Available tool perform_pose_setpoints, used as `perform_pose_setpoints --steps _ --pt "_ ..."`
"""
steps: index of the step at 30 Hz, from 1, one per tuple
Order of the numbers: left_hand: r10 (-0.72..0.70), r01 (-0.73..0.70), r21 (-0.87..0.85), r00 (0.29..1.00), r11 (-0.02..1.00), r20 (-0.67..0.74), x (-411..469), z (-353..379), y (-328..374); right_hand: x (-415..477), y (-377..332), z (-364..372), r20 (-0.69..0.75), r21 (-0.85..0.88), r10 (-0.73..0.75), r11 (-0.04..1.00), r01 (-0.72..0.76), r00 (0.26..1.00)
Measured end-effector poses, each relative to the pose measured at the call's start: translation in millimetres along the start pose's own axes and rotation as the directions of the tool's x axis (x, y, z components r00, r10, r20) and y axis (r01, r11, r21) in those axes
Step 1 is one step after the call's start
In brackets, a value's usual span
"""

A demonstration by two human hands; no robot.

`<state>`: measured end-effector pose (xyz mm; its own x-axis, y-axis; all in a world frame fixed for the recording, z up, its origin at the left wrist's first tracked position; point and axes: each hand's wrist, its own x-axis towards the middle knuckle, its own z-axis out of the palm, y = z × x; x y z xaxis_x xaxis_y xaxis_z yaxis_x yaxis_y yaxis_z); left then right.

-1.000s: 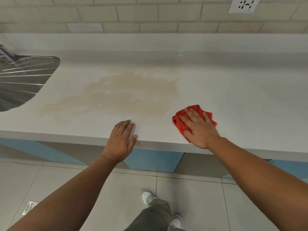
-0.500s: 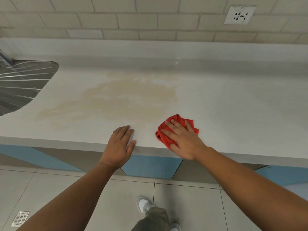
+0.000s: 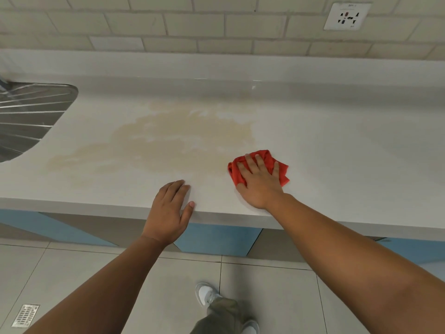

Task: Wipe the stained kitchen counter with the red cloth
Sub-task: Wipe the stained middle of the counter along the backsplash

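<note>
A crumpled red cloth (image 3: 267,156) lies on the pale kitchen counter (image 3: 337,141), just right of a wide yellowish stain (image 3: 173,138). My right hand (image 3: 258,182) presses flat on the cloth with straight fingers, covering most of it. My left hand (image 3: 169,210) rests flat on the counter's front edge, below the stain, holding nothing.
A steel sink drainer (image 3: 31,116) is set into the counter at the far left. A wall socket (image 3: 346,16) sits on the tiled wall at upper right. Blue cabinet fronts (image 3: 216,239) run under the counter. A floor drain (image 3: 25,314) is at lower left.
My right hand slid the cloth left along the front of the counter, then up toward the stain's right edge. My left hand stayed on the counter edge.
</note>
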<state>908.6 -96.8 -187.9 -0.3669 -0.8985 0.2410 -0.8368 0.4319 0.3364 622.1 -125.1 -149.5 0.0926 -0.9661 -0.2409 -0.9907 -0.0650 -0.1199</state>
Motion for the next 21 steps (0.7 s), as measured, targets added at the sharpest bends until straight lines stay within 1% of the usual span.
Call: perform_pose_setpoints --steps 4,7,9,11,14,17,19,21 --pt "0.005 -0.005 0.004 1.000 1.000 0.001 0 -1 -1 -23 4 7 -0.031 -0.010 -0.243 0.970 0.243 0.969" --pt "0.004 -0.004 -0.007 1.000 1.000 -0.001 0 -2 -1 -41 29 8 -0.036 -0.014 -0.313 0.950 0.313 0.949" --pt "0.005 -0.005 -0.009 1.000 1.000 0.000 0 -1 -1 -49 46 8 -0.053 -0.026 -0.298 0.955 0.297 0.953" --pt "-0.002 0.002 -0.014 1.000 1.000 0.003 0 -2 0 -50 60 8 -0.081 -0.032 -0.240 0.971 0.238 0.967" --pt "-0.021 0.021 -0.022 1.000 1.000 -0.001 2 -3 4 -33 64 6 -0.088 -0.004 -0.085 0.996 0.085 0.992" --pt "-0.034 0.034 -0.037 0.999 0.999 0.001 3 -5 6 -1 40 -1 -0.058 0.055 0.076 0.996 -0.073 0.995" --pt "-0.043 0.044 -0.039 0.999 0.998 0.010 3 -6 7 16 18 -5 -0.029 0.080 0.098 0.992 -0.095 0.995" --pt "-0.044 0.045 -0.044 0.999 0.998 0.017 3 -7 6 24 -2 -6 -0.012 0.081 0.021 0.996 -0.019 1.000"
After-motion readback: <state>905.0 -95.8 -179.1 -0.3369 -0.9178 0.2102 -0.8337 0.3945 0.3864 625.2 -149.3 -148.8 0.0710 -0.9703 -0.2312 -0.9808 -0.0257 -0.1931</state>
